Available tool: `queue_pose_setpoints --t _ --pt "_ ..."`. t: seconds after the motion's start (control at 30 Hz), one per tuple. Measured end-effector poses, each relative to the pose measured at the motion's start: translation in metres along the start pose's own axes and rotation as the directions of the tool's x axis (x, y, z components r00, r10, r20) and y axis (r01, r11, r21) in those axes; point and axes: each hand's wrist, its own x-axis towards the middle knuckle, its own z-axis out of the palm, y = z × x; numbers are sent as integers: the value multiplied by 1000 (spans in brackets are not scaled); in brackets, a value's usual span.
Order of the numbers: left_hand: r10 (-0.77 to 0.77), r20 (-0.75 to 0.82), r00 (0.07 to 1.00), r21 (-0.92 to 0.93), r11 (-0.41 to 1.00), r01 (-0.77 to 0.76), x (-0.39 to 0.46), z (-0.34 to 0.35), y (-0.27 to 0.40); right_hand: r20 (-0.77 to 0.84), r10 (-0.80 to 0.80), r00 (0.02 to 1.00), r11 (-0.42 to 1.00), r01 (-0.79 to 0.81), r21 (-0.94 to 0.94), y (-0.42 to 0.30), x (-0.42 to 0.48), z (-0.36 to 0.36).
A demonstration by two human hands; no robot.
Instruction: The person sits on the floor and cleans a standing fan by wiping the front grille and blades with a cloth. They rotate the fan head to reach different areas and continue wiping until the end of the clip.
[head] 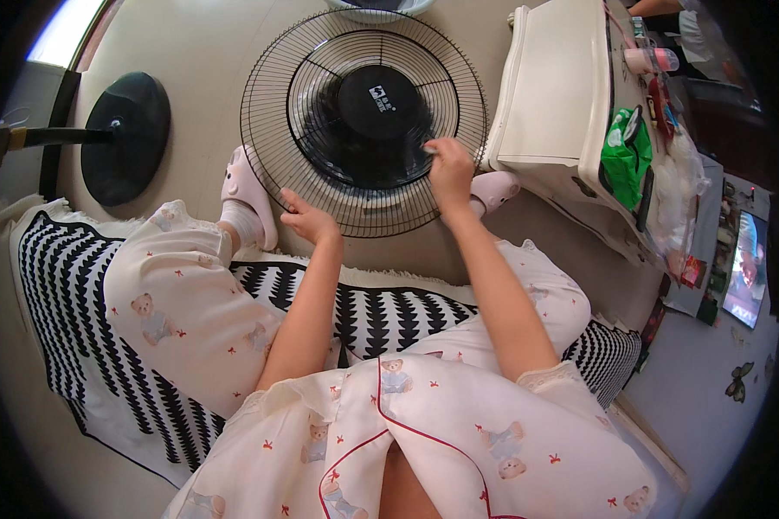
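Note:
A round black wire fan grille [381, 217] with a dark centre disc bearing a logo and writing faces me between my feet, above the floor. My left hand [311, 217] grips its lower-left rim, thumb on the wires. Over the right part of the grille is my right hand [451, 172], its fingers pinched around a small pale object [430, 150]. That object is mostly covered by the fingers, so I cannot tell what it is. Dark fan parts show behind the wires.
To the left stands a round black fan base [126, 165] with its pole. A white cabinet [548, 78] on the right carries a green bag [625, 156] and a pink-capped bottle [652, 60]. A light basin [419, 8] sits beyond the grille. Another person's arm [655, 8] shows top right.

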Motion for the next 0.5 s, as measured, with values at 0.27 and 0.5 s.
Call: queue_pose_setpoints --t 0.27,0.5 --pt "19 24 1000 7 1000 -19 7 3 -5 114 205 972 944 -227 238 -73 -23 20" --pt "11 13 1000 23 1000 -11 5 1 -4 -113 221 969 974 -213 78 -10 81 5"
